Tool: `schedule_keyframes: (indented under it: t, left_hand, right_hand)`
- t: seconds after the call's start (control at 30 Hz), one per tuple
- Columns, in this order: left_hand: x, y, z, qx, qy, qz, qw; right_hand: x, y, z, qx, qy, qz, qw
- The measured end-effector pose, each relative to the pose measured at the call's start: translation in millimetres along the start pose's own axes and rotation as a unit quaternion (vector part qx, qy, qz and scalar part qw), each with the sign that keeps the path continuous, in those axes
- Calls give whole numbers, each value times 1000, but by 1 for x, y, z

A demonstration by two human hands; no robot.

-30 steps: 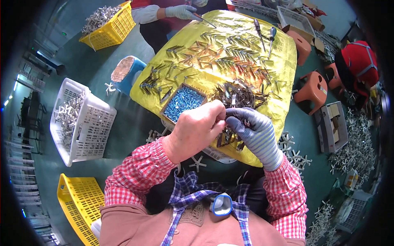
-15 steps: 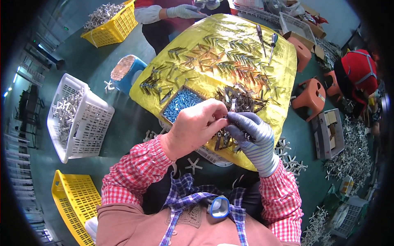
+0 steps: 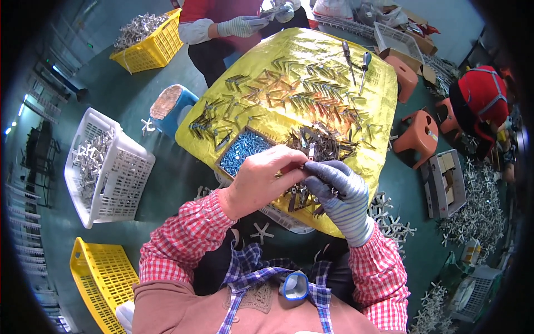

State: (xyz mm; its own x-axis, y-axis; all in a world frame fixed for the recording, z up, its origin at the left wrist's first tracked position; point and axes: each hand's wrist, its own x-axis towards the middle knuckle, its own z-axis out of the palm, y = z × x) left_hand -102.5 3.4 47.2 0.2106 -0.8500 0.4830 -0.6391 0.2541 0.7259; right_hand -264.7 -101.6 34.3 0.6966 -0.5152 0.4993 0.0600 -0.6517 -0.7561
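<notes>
Both hands met over the yellow table [image 3: 384,111] — bare left hand [image 3: 261,181] and gloved right hand [image 3: 339,192], each grip pinched together on one small metal part [image 3: 305,167].

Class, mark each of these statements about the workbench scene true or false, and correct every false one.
1. The right hand wears a grey striped glove. True.
2. The left hand is gloved too. False: it is bare.
3. The two hands meet over a pile of small metal parts on the yellow table cover. True.
4. The box of blue screws stands on the floor. False: it sits on the yellow cover, just ahead of the left hand.
5. The white basket on the floor at the person's left holds metal cross-shaped pieces. True.
6. The two screwdrivers lie in the yellow basket. False: they lie on the far side of the table.
</notes>
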Motion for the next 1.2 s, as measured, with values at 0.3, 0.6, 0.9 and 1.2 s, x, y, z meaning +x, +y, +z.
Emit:
schedule_keyframes:
  t: [0.3, 0.6, 0.9, 1.2]
  left_hand:
    - [0, -3, -3, -110, -65, -136, 982]
    - [34, -72, -36, -315, -16, -289, 904]
    - [144, -220, -98, -200, 69, -355, 911]
    - [229, -287, -78, -106, 61, -415, 901]
  right_hand:
    - [0, -5, -2, 60, 1, 68, 996]
    - [13, -4, -20, 346, -8, 397, 850]
    - [16, 3, -28, 383, -32, 428, 818]
    - [20, 7, -36, 394, -88, 471, 784]
